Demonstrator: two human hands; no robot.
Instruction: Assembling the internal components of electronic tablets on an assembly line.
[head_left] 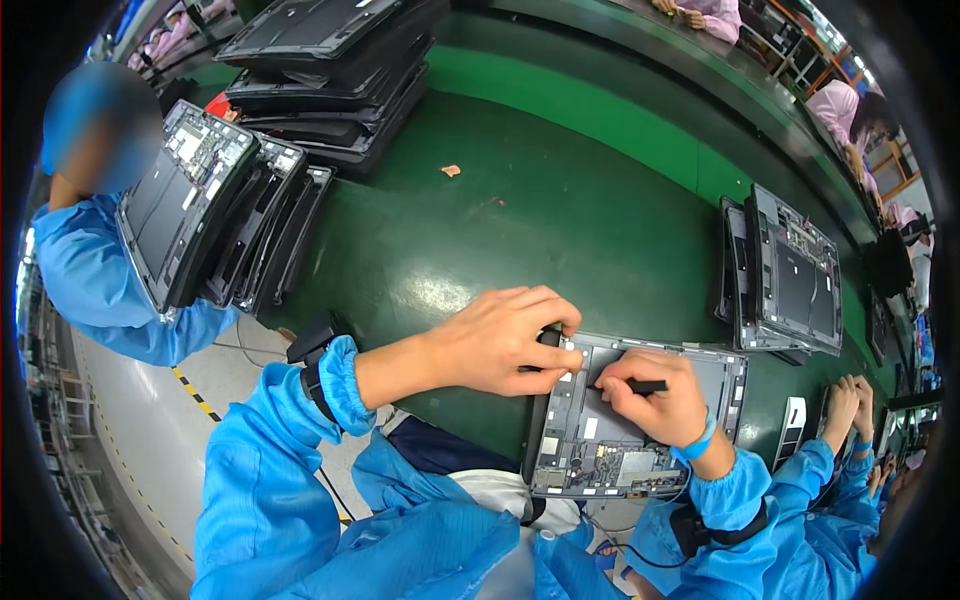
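Observation:
An opened laptop casing (708, 375) lies before me at the table's near edge, its inside facing up. A circuit board (600, 462) and several small white pads show along its near side. My left hand (510, 340) bends over the casing's left edge with fingers curled together. A small pale spot shows at its fingertips, and what they pinch is too small to name. Over the middle of the casing, my right hand (655, 395) is closed around a slim black pen-like tool (648, 386). The hand hides most of the tool and its tip.
Stacked laptop casings (330, 100) stand at the far left, beside leaning casings (190, 200) near a co-worker in blue (100, 270). More casings (795, 270) lean at the right. Another person's hands (848, 405) are at the right edge. A scrap (451, 171) lies on the green table (500, 230).

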